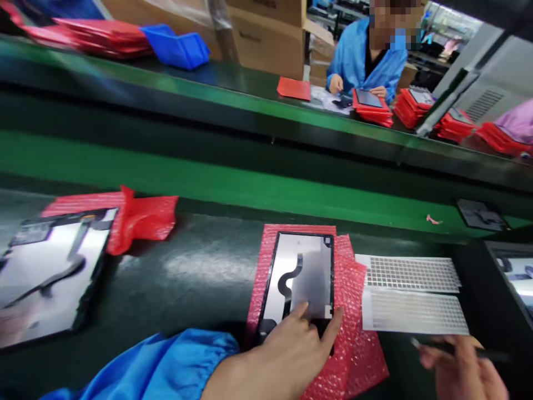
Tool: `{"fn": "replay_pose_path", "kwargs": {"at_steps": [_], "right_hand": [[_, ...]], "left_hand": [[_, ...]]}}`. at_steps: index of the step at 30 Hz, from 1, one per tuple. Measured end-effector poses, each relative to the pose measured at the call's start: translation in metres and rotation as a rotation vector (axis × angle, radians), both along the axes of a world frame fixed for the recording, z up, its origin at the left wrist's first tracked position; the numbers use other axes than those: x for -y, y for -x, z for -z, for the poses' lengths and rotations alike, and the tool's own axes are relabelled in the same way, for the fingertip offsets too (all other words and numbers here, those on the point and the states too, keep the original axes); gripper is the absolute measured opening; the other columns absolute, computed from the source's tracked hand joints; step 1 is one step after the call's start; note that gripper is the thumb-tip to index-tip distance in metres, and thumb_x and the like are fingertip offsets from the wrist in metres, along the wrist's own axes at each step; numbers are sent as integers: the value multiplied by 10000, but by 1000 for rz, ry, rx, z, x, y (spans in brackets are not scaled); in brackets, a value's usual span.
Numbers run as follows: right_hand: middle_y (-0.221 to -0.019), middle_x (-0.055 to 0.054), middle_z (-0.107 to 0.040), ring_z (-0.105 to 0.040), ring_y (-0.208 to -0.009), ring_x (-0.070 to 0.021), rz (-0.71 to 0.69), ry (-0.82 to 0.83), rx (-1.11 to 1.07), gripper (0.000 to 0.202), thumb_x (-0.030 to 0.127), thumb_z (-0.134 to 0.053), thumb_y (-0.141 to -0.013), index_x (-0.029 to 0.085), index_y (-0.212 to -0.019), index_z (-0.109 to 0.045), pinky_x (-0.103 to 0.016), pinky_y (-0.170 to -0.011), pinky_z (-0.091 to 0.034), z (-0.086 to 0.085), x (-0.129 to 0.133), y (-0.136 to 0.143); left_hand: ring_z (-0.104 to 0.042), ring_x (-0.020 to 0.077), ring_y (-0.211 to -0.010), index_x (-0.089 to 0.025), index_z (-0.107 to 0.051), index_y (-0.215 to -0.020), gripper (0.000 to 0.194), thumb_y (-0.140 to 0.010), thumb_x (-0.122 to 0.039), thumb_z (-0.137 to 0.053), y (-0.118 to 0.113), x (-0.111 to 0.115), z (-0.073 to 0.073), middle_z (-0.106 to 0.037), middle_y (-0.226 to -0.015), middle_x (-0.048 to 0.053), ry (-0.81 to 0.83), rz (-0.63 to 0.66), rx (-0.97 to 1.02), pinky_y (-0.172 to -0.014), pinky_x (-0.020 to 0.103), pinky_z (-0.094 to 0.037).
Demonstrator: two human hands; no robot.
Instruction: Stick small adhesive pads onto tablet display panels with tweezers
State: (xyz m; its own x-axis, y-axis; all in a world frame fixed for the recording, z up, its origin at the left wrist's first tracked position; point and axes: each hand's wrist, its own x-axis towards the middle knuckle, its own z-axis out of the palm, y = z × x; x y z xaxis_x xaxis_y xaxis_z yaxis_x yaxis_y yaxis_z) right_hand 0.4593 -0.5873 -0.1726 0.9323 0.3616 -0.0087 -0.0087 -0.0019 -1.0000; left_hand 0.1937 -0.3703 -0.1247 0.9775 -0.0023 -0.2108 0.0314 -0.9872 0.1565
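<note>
My left hand [293, 347] rests over the lower part of a tablet screen panel [308, 278]. Two of its fingers are stretched out and touch near the panel's lower right, the others are curled, and nothing is held. The panel shows its silvery back with a black curved ribbon cable [287, 284] and lies on red bubble-wrap pouches [352, 311]. At the lower right, my right hand [468, 369] is closed around a slim dark tool [443, 347] with a pale tip, blurred. Close above it lie two white sheets of small stickers [416, 311].
To the left, larger screen panels [54, 278] are stacked beside a crumpled red pouch [144, 222]. A black box [499, 278] stands at right. On the raised shelf are a blue bin [179, 47] and red pouches [100, 38]. A person in blue [353, 50] works opposite.
</note>
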Motion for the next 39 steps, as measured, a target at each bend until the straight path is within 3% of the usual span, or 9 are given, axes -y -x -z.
{"fn": "replay_pose_path", "kwargs": {"at_steps": [3,5,9,20,23,26,28,31,39], "right_hand": [[-731,-53,-773,-753,-546,-213,-309,101,20,420,571,-869,-908,181,-907,-712,-314,-553,-654,-16,-91,29],[-640,-46,-756,-742,-504,-217,-436,127,50,440,604,-835,-928,192,-889,-685,-297,-511,-637,-18,-139,37],[-620,-44,-761,-749,-491,-218,-561,153,24,433,622,-760,-986,216,-885,-648,-286,-502,-633,-9,-185,37],[-706,-48,-796,-784,-544,-226,-693,192,-87,338,545,-730,-1039,225,-958,-656,-298,-536,-660,8,-181,35],[-749,-43,-805,-800,-595,-217,-731,188,-50,282,495,-704,-1070,229,-983,-666,-290,-576,-668,10,-178,35],[-773,-40,-809,-807,-620,-212,-758,174,-32,247,462,-687,-1087,231,-1000,-672,-291,-600,-677,12,-176,34],[-783,-41,-811,-810,-632,-211,-776,173,-37,240,451,-674,-1096,231,-1000,-676,-292,-607,-680,13,-176,34],[-804,-42,-814,-817,-666,-206,-799,180,-37,234,435,-657,-1108,234,-992,-686,-285,-628,-682,14,-177,34],[-846,-46,-815,-818,-694,-199,-812,177,-17,207,400,-655,-1113,231,-1001,-697,-285,-638,-683,13,-175,33]], "left_hand": [[-758,253,-639,76,-273,-1678,919,-974,-346,-688,-11,-7,11,-796,-763,98,25,-8,-76,-1135,515,-531],[-739,249,-584,54,-345,-1661,896,-991,-430,-693,-19,-8,20,-779,-697,75,55,-19,-37,-1124,519,-522],[-743,265,-610,9,-501,-1585,812,-981,-489,-721,-28,-7,36,-794,-743,109,71,-64,123,-1069,523,-519],[-718,237,-669,-23,-631,-1455,511,-1026,-300,-610,-38,-14,38,-777,-719,79,30,-15,334,-1194,509,-390],[-709,247,-687,-64,-668,-1379,440,-1023,-317,-608,-34,-11,39,-787,-774,88,-34,-63,375,-1103,511,-462],[-681,239,-672,-102,-699,-1258,371,-995,-357,-644,-26,-8,38,-757,-772,58,-54,-190,463,-851,422,-552],[-694,246,-717,-106,-698,-1258,394,-994,-394,-643,-23,-7,37,-757,-829,65,-62,-300,461,-750,386,-557],[-728,275,-857,-81,-672,-1360,503,-1016,-445,-626,-21,-8,33,-785,-1013,118,-77,-403,366,-792,404,-594],[-703,277,-903,-47,-635,-1470,723,-947,-537,-735,-23,-11,31,-770,-1068,124,-67,-425,324,-836,418,-613]]}}
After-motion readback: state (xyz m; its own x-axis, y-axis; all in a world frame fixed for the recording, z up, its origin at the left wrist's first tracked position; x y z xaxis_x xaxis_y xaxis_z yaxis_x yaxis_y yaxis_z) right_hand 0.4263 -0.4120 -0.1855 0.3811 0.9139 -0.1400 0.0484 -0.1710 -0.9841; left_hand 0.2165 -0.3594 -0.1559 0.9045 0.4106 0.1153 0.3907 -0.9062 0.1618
